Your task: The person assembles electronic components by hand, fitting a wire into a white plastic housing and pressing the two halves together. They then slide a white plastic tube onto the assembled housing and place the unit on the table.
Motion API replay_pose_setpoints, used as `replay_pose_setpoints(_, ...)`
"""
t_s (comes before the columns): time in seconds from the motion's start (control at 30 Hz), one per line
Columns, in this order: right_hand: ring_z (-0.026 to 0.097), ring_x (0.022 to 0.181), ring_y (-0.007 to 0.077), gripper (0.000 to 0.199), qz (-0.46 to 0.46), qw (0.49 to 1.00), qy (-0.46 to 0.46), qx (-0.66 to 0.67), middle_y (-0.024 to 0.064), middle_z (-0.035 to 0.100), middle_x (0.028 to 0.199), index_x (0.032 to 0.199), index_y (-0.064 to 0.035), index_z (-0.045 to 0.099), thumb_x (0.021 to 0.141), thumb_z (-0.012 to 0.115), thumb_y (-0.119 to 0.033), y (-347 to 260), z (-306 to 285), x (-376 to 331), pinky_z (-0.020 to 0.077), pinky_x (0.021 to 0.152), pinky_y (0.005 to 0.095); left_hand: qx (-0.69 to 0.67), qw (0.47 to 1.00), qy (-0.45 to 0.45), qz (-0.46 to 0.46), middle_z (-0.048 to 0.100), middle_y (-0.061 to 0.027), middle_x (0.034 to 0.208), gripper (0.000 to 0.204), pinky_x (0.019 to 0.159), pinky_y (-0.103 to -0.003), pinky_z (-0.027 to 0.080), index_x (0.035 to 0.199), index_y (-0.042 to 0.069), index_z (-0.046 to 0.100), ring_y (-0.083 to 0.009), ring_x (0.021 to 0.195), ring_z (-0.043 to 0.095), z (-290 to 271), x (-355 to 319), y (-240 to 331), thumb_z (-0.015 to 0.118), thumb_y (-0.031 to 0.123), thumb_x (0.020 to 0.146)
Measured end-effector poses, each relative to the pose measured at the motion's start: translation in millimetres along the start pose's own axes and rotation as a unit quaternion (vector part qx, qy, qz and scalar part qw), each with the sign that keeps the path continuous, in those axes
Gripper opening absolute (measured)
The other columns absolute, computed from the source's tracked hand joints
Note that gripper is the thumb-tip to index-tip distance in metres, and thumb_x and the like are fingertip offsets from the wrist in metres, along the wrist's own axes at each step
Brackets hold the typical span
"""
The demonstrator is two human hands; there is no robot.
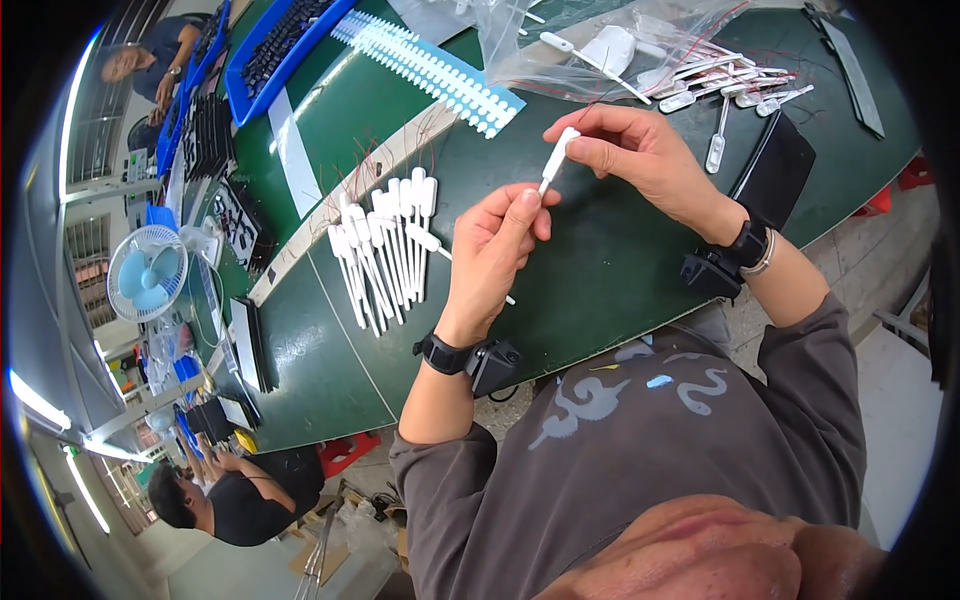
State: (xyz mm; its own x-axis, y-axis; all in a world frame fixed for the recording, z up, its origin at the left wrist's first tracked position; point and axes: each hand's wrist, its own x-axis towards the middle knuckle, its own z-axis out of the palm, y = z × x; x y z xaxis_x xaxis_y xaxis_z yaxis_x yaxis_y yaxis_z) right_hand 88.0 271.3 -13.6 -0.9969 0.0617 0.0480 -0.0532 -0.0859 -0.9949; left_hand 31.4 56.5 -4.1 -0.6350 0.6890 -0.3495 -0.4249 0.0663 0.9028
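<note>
Between my two hands is a slim white plastic paddle-shaped piece (558,158), tilted, wide end up. My left hand (497,245) pinches its thin stem, fingers curled. The thumb and fingers of my right hand (640,160) close on the wide end. Left of my left hand, several similar white paddle pieces (385,245) lie side by side on the green table, with thin red wires at their wide ends. One more white piece (425,238) lies partly hidden behind my left hand. Beyond my right hand is a loose heap of white pieces with red wires (720,80).
A blue sheet of white stickers (495,105) lies at the far side, near a clear plastic bag (560,70). A black phone-like slab (775,170) rests right of my right wrist. A blue bin (240,85) of black parts stands far left. Two other people sit along the left.
</note>
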Motion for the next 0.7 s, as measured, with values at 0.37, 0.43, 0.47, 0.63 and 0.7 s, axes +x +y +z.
replay_pose_setpoints(0.37,0.037,0.063,0.0025,0.029,-0.008,0.978,0.075,0.197,-0.0059,0.048,0.080,0.118,0.0030,0.063,0.105,0.051,-0.021,-5,-27,5,0.0332,0.060,0.0206,0.329,0.918,0.153,0.157,0.068,-0.0059,0.080,0.024,0.056,-0.027,0.044,0.104,0.001,0.072,-0.0113,0.064,0.058,-20,-24,7,0.060,0.022,0.099)
replay_pose_setpoints(0.43,0.037,0.063,0.0025,0.028,0.004,0.975,0.118,0.189,-0.0056,0.049,0.082,0.118,0.0021,0.063,0.106,0.050,-0.020,-11,-20,6,0.0343,0.062,0.0199,0.386,0.841,0.271,0.265,0.069,-0.0090,0.081,0.023,0.058,-0.029,0.046,0.104,0.002,0.072,-0.0135,0.065,0.061,-39,-37,1,0.060,0.021,0.098)
replay_pose_setpoints(0.47,0.037,0.063,0.0025,0.028,0.006,0.974,0.116,0.192,-0.0056,0.049,0.082,0.118,0.0021,0.063,0.106,0.050,-0.020,-11,-18,5,0.0343,0.062,0.0199,0.389,0.840,0.273,0.261,0.069,-0.0090,0.081,0.023,0.058,-0.029,0.046,0.104,0.002,0.072,-0.0135,0.065,0.061,-52,-44,1,0.060,0.021,0.098)
replay_pose_setpoints(0.63,0.041,0.065,0.0024,0.026,0.031,0.998,0.023,0.052,-0.0051,0.053,0.082,0.115,-0.0009,0.065,0.105,0.051,-0.020,-4,-13,3,0.0368,0.064,0.0185,0.376,0.802,0.439,0.153,0.070,-0.0138,0.080,0.023,0.062,-0.034,0.050,0.100,0.001,0.067,-0.0212,0.067,0.065,-75,-66,-10,0.059,0.023,0.099)
replay_pose_setpoints(0.7,0.043,0.067,0.0023,0.025,0.035,0.998,-0.048,-0.021,-0.0047,0.055,0.082,0.113,-0.0026,0.066,0.104,0.052,-0.021,1,-11,3,0.0380,0.065,0.0180,0.354,0.811,0.454,0.100,0.070,-0.0155,0.081,0.024,0.063,-0.036,0.051,0.099,0.000,0.066,-0.0236,0.068,0.067,-72,-70,-16,0.059,0.023,0.099)
